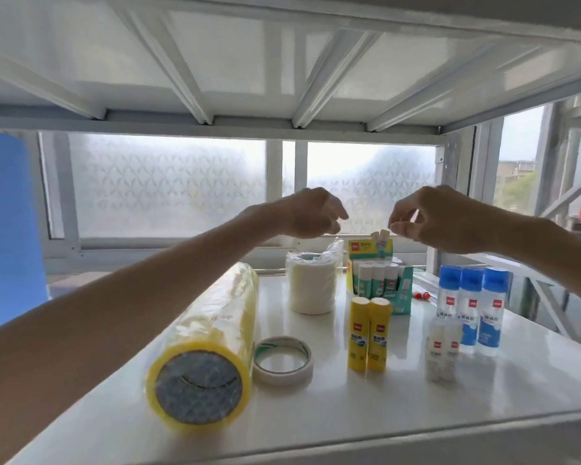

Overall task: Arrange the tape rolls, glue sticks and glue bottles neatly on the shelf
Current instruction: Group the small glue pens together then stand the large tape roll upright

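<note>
On the white shelf board [332, 407] a long wrapped pack of yellow tape rolls [208, 344] lies on its side at the left. Next to it lies a flat single tape roll [282, 360]. A wrapped stack of white tape [312, 283] stands further back. Two yellow glue sticks [369, 333] stand upright in front of a green box of glue sticks [379, 280]. Three blue-capped glue bottles [473, 307] stand at the right, with two small clear bottles [443, 347] before them. My left hand [316, 213] and right hand [430, 216] hover above the box's raised flap, fingers loosely curled, holding nothing.
The underside of the upper shelf [282, 62] hangs close overhead. A frosted window [168, 186] is behind the shelf and a blue panel [7, 229] at the left. Small red items [522, 295] lie at the shelf's back right edge.
</note>
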Demonstrator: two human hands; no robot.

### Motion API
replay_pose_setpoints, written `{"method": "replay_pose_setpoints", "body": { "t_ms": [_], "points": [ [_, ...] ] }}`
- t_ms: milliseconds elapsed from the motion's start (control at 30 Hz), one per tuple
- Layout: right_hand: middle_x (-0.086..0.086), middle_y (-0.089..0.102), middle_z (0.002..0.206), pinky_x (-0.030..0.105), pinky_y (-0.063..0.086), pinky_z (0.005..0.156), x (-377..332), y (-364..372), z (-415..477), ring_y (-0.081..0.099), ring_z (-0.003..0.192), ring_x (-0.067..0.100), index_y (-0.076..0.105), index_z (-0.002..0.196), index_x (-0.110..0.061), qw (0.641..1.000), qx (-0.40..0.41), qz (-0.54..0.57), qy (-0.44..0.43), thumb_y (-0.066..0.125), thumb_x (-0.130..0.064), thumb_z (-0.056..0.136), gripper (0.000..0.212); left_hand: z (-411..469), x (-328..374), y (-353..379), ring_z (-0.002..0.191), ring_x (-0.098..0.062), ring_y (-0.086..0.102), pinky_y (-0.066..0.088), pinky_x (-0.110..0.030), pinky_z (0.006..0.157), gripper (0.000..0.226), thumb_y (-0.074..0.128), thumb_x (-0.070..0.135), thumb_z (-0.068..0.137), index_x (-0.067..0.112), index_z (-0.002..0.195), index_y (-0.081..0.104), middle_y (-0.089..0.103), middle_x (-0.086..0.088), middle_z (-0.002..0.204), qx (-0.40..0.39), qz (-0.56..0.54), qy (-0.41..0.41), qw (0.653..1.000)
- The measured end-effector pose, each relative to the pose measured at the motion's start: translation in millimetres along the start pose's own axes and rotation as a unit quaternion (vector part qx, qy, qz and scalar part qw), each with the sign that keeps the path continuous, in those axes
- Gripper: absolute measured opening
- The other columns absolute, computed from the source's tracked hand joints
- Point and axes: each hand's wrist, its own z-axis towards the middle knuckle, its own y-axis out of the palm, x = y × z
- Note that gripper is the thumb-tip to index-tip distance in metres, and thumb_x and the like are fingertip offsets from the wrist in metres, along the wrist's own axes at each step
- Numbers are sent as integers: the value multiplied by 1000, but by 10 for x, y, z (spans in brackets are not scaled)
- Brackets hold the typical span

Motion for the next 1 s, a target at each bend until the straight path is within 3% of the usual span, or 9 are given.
{"method": "replay_pose_setpoints", "body": {
  "t_ms": [100,200,300,367,433,533,633,800,1000],
  "points": [
    [6,72,98,19,45,69,-228,48,-118,65,85,16,72,102,-7,999,29,37,-16,59,-15,94,17,-526,-86,-104,120,-20,58,39,-26,96,34,61,15,94,12,127,65,65,-5,129,15,-48,-55,997],
    [6,70,92,13,44,58,-544,187,-274,65,73,12,71,102,-5,993,61,104,-10,56,-9,95,17,-1052,-214,-56,125,-20,55,40,-30,100,40,62,24,93,16,132,59,60,-5,136,65,-61,-129,988],
    [1,70,73,35,57,57,-936,518,-529,68,63,18,74,89,-10,973,87,212,14,53,-9,92,20,-1495,-318,16,136,-23,45,35,-37,105,55,61,37,92,22,143,47,47,-4,149,98,-66,-234,965],
    [5,73,77,40,59,64,-1220,799,-721,71,69,25,74,88,-12,965,35,258,18,52,-12,90,22,-1723,-398,43,133,-26,45,35,-37,100,58,57,45,93,18,142,48,48,-7,147,89,-97,-308,942],
    [4,74,87,32,52,64,-1465,1055,-852,67,74,20,75,90,-10,971,-50,235,-1,53,-16,91,22,-1908,-460,79,114,-25,53,39,-38,92,55,56,53,89,14,127,61,58,-5,129,70,-135,-349,925],
    [9,64,71,34,44,60,-1658,1333,-869,58,65,25,63,66,-8,979,-88,185,1,54,-16,90,27,-2118,-508,165,112,-21,56,42,-39,104,46,61,53,86,21,118,64,60,-1,126,64,-271,-379,882],
    [18,66,88,35,42,62,-1697,1421,-744,65,80,39,65,85,-4,993,-45,106,32,52,-13,88,16,-2194,-554,276,115,-24,59,44,-37,102,57,64,56,83,20,127,60,62,-7,127,76,-349,-388,850],
    [17,67,104,37,52,75,-1635,1467,-491,67,97,37,63,104,-3,994,-36,32,94,55,-4,90,16,-2171,-622,426,98,-28,71,53,-43,98,78,66,70,61,17,118,67,76,-10,104,96,-417,-391,814],
    [15,65,113,40,53,82,-1553,1501,-291,65,107,35,61,112,-5,988,-54,-1,147,55,6,86,28,-2135,-790,503,96,-30,72,53,-48,98,89,66,79,47,17,111,71,77,-9,100,111,-422,-381,815]
  ]
}}
